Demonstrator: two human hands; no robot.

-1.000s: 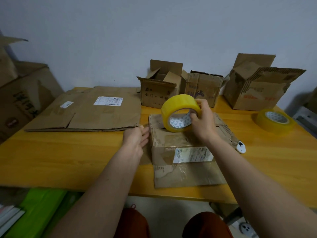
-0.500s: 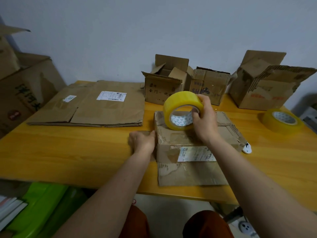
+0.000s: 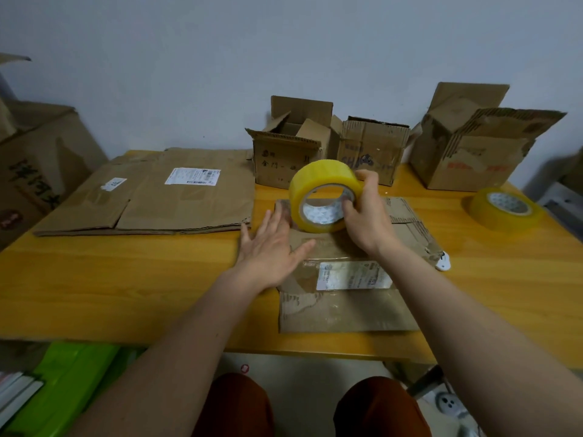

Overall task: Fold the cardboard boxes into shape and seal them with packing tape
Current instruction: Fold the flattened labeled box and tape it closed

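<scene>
Head view. Landmark: the box point(image 3: 347, 275) lying near the front edge of the bench point(image 3: 126, 279), closed side up, white label on its near part, old clear tape over the cardboard.

Right hand point(image 3: 367, 216) grips a tape roll point(image 3: 325, 197) held on edge over the far part of the box; thumb hooked inside the core, fingers curled over the outer rim. Whether the roll touches the box cannot be told.

Left hand point(image 3: 271, 247) is spread flat, fingers straight, at the left edge of the box, fingertips reaching toward the roll. It holds nothing; thumb lies over the box top.

Left of the box: a stack of flat cartons point(image 3: 151, 197) on the bench, 2 white labels visible on top.

Behind the box, against the wall: 3 open boxes in a row, the left one point(image 3: 284, 159) with flaps up, the middle one point(image 3: 372, 152) just beside it, the right one point(image 3: 467, 152) larger and set apart.

Right of the box: a second roll point(image 3: 501, 209) lying flat, well apart. A small white object point(image 3: 443, 263) sits at the box's right corner; kind unclear.

Far left of the box, beyond the bench end: a large carton point(image 3: 34, 165).
</scene>
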